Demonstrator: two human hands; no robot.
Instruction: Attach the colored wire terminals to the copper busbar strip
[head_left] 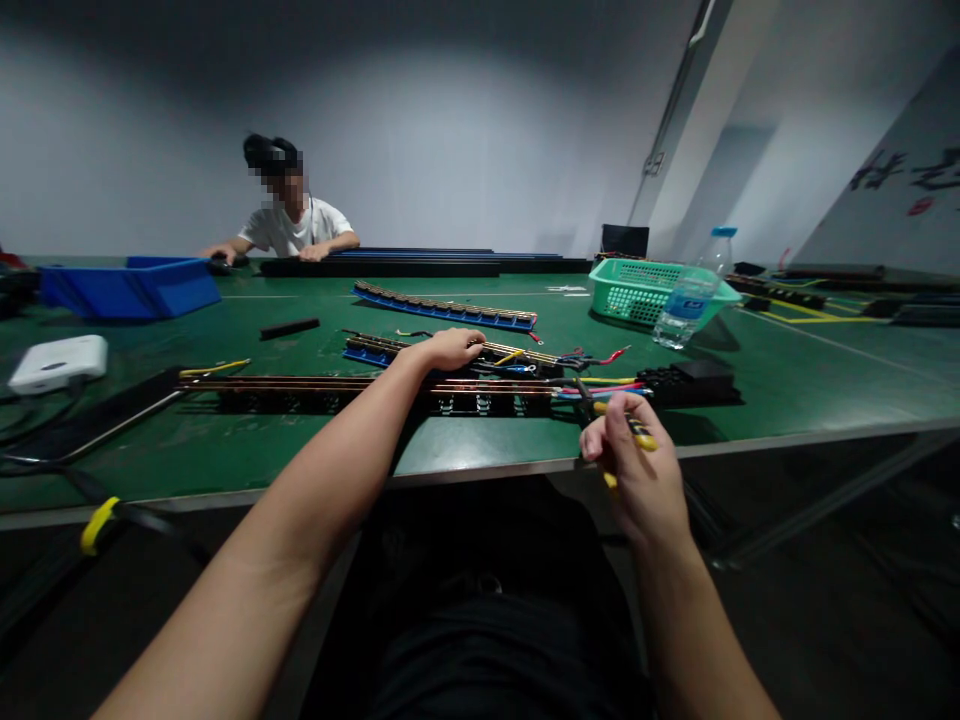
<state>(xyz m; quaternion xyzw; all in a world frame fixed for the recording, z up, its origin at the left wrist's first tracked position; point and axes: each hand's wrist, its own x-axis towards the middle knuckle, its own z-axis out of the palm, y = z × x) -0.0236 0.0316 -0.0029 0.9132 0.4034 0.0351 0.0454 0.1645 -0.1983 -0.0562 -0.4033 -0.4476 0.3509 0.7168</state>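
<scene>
My right hand (630, 450) is wrapped round a pair of pliers (646, 438) with yellow and black handles. The dark jaws reach up to the coloured wires (615, 388) at the right end of a long black strip with copper bars (300, 385), lying along the near side of the table. My left hand (454, 348) rests on a shorter blue strip with copper bars (367, 348), just behind the long one. Its fingers curl over that strip, their tips partly hidden. Red and blue wires with terminals (619, 355) stick out at the short strip's right end.
Another blue strip (442, 308) lies farther back on the green table (817, 385). A green basket (622, 290) and a water bottle (682, 305) stand at right. Left are a blue bin (127, 290) and a white box (60, 362). A co-worker (296, 225) sits opposite.
</scene>
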